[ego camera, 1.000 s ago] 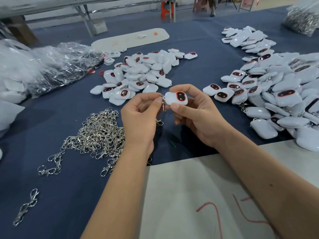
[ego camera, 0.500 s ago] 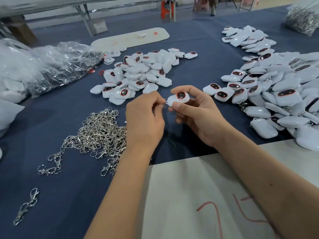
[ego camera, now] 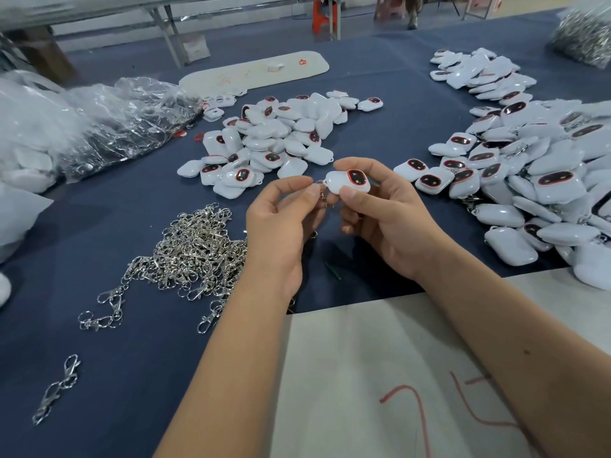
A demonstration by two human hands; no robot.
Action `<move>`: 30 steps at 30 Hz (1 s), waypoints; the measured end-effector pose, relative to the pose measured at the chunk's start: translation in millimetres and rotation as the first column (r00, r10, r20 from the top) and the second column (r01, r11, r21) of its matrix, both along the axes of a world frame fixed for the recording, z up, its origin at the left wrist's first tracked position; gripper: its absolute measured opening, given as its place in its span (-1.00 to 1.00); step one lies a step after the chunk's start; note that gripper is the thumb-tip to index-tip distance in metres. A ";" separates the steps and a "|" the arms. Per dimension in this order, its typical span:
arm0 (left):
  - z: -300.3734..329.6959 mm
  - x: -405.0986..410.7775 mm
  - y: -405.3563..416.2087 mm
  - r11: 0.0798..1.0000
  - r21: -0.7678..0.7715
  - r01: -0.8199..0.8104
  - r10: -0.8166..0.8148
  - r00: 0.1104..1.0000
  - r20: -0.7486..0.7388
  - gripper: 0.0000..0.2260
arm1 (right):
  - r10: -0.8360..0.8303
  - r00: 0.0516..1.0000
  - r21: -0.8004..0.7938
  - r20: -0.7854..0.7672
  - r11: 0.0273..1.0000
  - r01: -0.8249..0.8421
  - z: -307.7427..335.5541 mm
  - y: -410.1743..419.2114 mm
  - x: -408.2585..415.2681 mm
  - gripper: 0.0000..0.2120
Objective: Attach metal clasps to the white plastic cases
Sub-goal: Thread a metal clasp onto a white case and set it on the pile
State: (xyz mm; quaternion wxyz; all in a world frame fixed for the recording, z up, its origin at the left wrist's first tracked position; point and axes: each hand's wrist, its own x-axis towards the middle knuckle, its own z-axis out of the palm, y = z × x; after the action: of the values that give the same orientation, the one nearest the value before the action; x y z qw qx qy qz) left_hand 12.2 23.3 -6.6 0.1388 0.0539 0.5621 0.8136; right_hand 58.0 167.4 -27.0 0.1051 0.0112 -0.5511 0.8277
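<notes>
My right hand (ego camera: 386,219) holds a white plastic case (ego camera: 347,181) with a dark, red-rimmed oval window between thumb and fingers, above the blue cloth. My left hand (ego camera: 281,219) pinches a metal clasp (ego camera: 322,193) at the case's left end; the clasp touches the case and is mostly hidden by my fingers. A heap of loose silver clasps (ego camera: 188,249) lies left of my left hand. A pile of white cases (ego camera: 274,140) sits behind the hands, and a larger pile of cases (ego camera: 535,173) spreads at the right.
Clear plastic bags (ego camera: 92,123) lie at the far left. A white board with red marks (ego camera: 380,375) covers the near table edge. A long white board (ego camera: 254,72) lies at the back. A bag of clasps (ego camera: 585,38) sits far right. A stray clasp (ego camera: 56,388) lies near left.
My left hand turned its palm away and back again while working the clasp at the case's left end. The right hand tilted the case slightly and kept its place.
</notes>
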 end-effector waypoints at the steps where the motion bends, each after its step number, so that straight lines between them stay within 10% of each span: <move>1: 1.8 -0.2 -1.4 0.999 0.039 0.020 -0.022 0.999 0.041 -0.89 | 0.000 1.000 0.007 0.000 1.000 0.000 -0.2 0.0 0.1 -0.71; 13: 2.8 0.0 -0.8 0.993 0.055 0.100 -0.106 0.988 0.110 -0.80 | -0.007 1.000 0.051 -0.014 0.999 0.008 -1.5 -1.3 -0.7 -0.68; 30: -9.0 -9.5 -1.8 0.926 -0.312 -0.211 0.071 0.911 -0.406 -0.74 | -0.032 0.999 0.003 0.001 0.999 0.032 -4.8 1.3 -3.1 -0.66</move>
State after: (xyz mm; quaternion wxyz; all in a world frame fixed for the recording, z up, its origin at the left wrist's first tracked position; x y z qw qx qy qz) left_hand 2.7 21.4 -15.6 -0.0276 0.1466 0.7159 0.6821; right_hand 55.0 168.6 -31.8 0.1181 0.0021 -0.5524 0.8252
